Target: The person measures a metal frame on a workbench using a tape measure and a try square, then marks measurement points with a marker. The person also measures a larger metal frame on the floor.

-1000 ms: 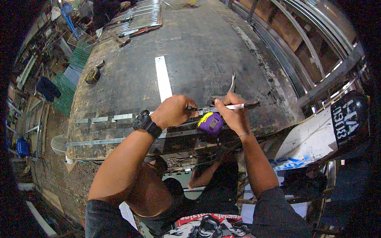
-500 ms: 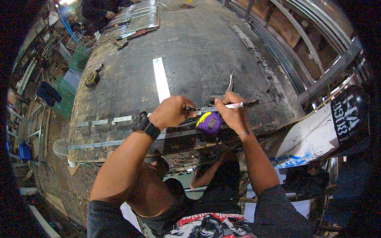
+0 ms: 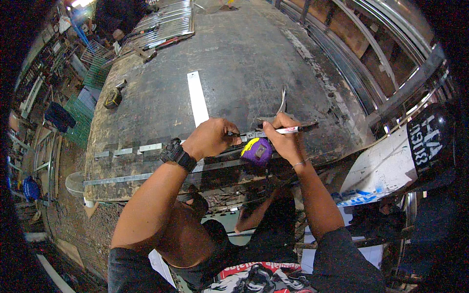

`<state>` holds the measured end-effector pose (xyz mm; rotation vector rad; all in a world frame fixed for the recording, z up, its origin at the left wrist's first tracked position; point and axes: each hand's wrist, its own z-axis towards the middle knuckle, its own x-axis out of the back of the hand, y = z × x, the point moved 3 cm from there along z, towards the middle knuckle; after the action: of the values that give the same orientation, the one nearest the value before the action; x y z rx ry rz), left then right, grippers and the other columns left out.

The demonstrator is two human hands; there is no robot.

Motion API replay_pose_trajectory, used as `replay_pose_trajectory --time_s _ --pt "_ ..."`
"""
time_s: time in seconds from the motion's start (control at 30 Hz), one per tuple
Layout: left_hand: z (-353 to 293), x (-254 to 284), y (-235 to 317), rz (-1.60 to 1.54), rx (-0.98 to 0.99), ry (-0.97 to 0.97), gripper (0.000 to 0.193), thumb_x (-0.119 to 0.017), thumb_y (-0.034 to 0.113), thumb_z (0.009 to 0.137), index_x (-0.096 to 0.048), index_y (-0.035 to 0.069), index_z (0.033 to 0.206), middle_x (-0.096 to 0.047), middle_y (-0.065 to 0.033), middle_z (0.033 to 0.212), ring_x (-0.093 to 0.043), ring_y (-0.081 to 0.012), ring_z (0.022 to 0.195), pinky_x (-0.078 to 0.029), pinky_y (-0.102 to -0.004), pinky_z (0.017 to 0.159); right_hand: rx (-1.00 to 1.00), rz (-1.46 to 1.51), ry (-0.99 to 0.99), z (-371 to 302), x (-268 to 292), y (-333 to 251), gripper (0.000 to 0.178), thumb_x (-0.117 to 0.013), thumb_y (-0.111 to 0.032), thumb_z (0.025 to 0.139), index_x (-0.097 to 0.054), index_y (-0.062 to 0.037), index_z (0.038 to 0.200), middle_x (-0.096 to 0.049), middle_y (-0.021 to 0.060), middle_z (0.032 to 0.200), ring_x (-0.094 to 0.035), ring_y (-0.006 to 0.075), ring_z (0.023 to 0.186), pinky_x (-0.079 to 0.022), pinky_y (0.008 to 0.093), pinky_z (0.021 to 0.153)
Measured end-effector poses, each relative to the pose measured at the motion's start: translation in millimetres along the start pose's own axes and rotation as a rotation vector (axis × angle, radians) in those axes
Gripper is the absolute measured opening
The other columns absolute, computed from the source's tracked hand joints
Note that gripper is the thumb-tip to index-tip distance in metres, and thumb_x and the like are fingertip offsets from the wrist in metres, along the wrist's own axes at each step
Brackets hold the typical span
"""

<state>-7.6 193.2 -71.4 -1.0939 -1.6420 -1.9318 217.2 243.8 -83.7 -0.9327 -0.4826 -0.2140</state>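
Observation:
My right hand [image 3: 285,140] is closed round a white marker pen [image 3: 287,130] with a dark end, held nearly level just above the workbench. Between my hands sits a purple and yellow tape measure [image 3: 257,151], close to the bench's near edge. My left hand [image 3: 211,138] has its fingers curled down beside the tape measure; what they pinch is mostly hidden. A narrow metal piece [image 3: 251,135] shows between the two hands. Beyond my left hand, a flat white metal strip [image 3: 197,96] lies pointing away from me. A curved metal tool [image 3: 283,100] lies past my right hand.
Several short metal pieces [image 3: 151,147] line up left of my left wrist, above a long metal bar [image 3: 124,178]. Another tape measure [image 3: 113,99] rests near the dark workbench's [image 3: 234,58] left edge. Ribbed metal sheet [image 3: 171,22] lies far left; a metal rack [image 3: 391,68] runs along the right.
My hands, the marker pen and the tape measure stay almost in place. At the far left, a person's hand beside the ribbed metal has shifted.

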Motion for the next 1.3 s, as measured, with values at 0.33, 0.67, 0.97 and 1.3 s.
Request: replay_pose_trajectory --time_s 0.33,0.67,0.97,1.3 --pt "0.3 0.2 0.8 0.03 0.011 0.0 0.026 -0.077 0.026 0.091 -0.077 0.003 0.102 -0.076 -0.0186 0.092 -0.075 -0.0345 0.085 -0.056 -0.0404 0.077 0.028 0.017 -0.003 -1.0 -0.8 0.3 0.031 -0.077 -0.017 0.089 -0.053 -0.0049 0.072 -0.058 0.0058 0.06 -0.052 0.0143 0.053 -0.043 0.0373 0.052" --pt "0.6 -0.2 -0.7 0.033 0.0 0.019 0.026 -0.078 0.026 0.09 -0.078 0.004 0.103 -0.076 -0.0192 0.093 -0.075 -0.0354 0.085 -0.057 -0.0404 0.076 0.024 -0.018 0.032 -0.7 -0.8 0.9 0.03 -0.077 -0.014 0.087 -0.051 -0.0051 0.074 -0.058 0.0066 0.061 -0.055 0.0163 0.055 -0.044 0.0383 0.053" --pt "0.0 0.6 1.0 0.054 0.032 0.01 0.024 -0.078 0.025 0.091 -0.078 0.004 0.102 -0.076 -0.0194 0.092 -0.074 -0.0364 0.083 -0.056 -0.0412 0.075 -0.173 0.088 0.031 -0.7 1.3 13.7 0.03 -0.076 -0.015 0.089 -0.054 -0.0044 0.073 -0.06 0.005 0.065 -0.056 0.0147 0.062 -0.044 0.0382 0.057" --pt "1.4 -1.5 -2.7 0.03 0.014 0.004 0.026 -0.078 0.026 0.091 -0.078 0.003 0.102 -0.076 -0.0187 0.093 -0.075 -0.0338 0.083 -0.056 -0.0402 0.075 -0.104 -0.041 0.028 -1.2 7.1 -2.9 0.03 -0.077 -0.018 0.09 -0.056 -0.0032 0.075 -0.061 0.0094 0.068 -0.057 0.0197 0.062 -0.046 0.0399 0.059"
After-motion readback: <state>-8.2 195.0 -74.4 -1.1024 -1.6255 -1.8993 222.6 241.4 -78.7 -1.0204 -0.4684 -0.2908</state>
